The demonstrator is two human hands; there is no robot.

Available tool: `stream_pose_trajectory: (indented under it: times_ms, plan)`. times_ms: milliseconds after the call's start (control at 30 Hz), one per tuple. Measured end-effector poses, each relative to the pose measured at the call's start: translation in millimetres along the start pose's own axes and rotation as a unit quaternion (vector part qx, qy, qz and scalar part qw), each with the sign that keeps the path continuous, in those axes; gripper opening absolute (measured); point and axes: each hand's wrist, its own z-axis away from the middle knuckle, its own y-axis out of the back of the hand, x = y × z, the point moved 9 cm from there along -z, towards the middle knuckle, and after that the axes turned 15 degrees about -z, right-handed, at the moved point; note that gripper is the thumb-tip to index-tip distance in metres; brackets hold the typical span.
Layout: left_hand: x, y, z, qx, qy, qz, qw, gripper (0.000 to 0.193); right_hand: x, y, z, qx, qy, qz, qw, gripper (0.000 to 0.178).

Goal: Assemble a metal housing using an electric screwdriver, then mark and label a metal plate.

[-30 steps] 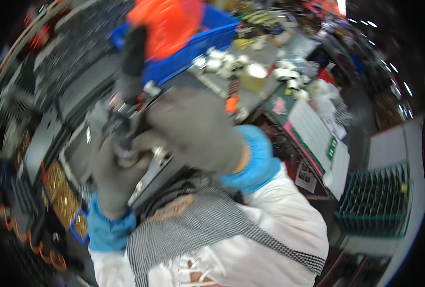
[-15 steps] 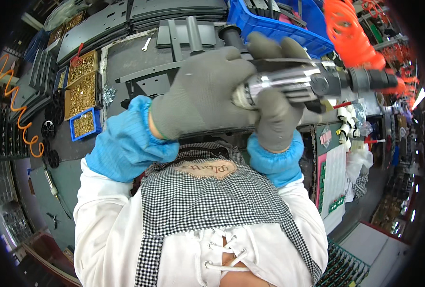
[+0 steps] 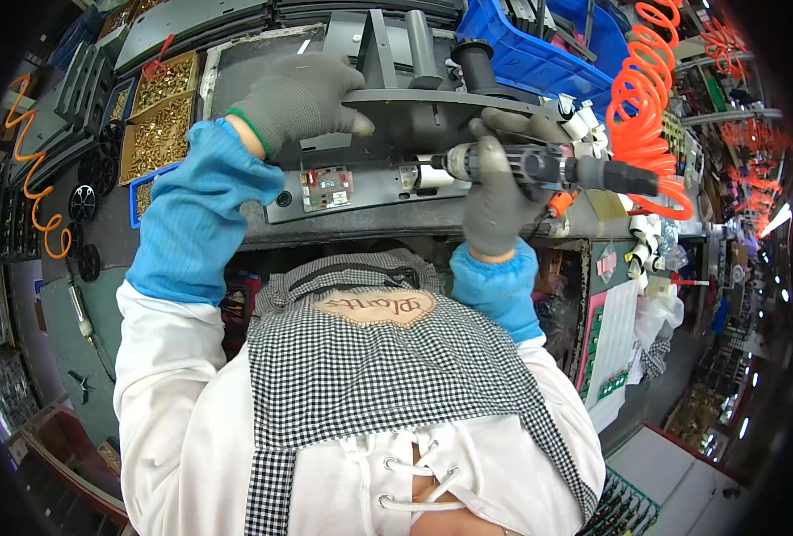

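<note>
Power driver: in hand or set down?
In hand: the gloved right hand has thumb and fingers around the power driver.

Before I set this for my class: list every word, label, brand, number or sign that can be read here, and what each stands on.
Apron patch: stitched lettering shows; wording not copied here.
Blue bin: faint marks on the side, too unclear to read.
White sheet: any print is too small to read.
Driver in the right hand: any marking is too small to read.
</note>
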Motion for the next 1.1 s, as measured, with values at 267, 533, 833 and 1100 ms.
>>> stream_pose_trajectory:
  times_ms: [267,533,833,1100]
  plan:
    - [1.8,-4.0,-4.8,0.024,-0.042,-0.006,0.999,0.031,39.2,0.4,17.6,0.028,-0.043,0.05,0.997,0.051]
    - [-1.1,-6.9,-5.3,0.048,-0.044,0.009,0.998,0.032,50.5,9.9,23.0,0.066,0.003,0.037,0.997,0.053]
    - [-2.5,-9.8,-5.3,0.025,-0.037,0.02,0.999,0.032,58.2,-23.7,12.3,-0.11,-0.155,0.073,0.979,0.041]
    - [0.4,-10.4,-7.7,-0.012,-0.041,0.015,0.999,0.032,76.5,-9.5,35.9,0.062,-0.17,0.073,0.981,0.038]
